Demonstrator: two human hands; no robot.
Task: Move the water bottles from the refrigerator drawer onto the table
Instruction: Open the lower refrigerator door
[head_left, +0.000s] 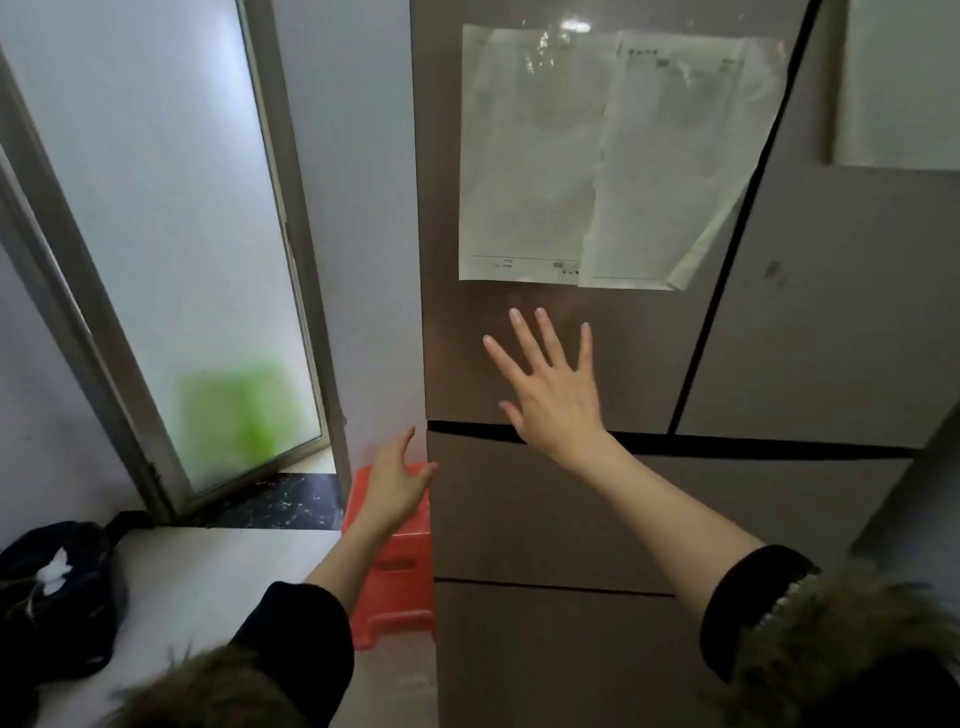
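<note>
Fur-trimmed cuffs (831, 639) of my dark sleeves sit at the bottom edge, closest to the lens, both forearms bare past them.

Right hand (550, 387): released, fingers spread and straight, palm toward the brown refrigerator (810, 322). It's over the lower part of the left upper door, wrist crossing the dark gap above the drawers. Can't tell if the palm is touching the door or just off it. Holding nothing.

Left hand (397, 483): fingers loose, slightly curved, holding nothing. It's at the fridge's left front corner, level with the top of the upper drawer (561, 514); fingertips look right at that drawer's left edge, contact unclear.

Drawers: upper one looks seated, with a slightly uneven gap along its top. Second drawer (545, 654) below it, also closed. Water bottles aren't visible; drawer fronts hide whatever's inside.

Two overlapping paper sheets (597, 161) stuck on the left upper door, the right sheet's lower corner curling off.

Red plastic stool (395, 587) on the floor, tight against the fridge's left side, under my left hand. Frosted-glass door (171, 218) further left, a green blur behind it. Dark bag (57, 597) on the floor at far left.
</note>
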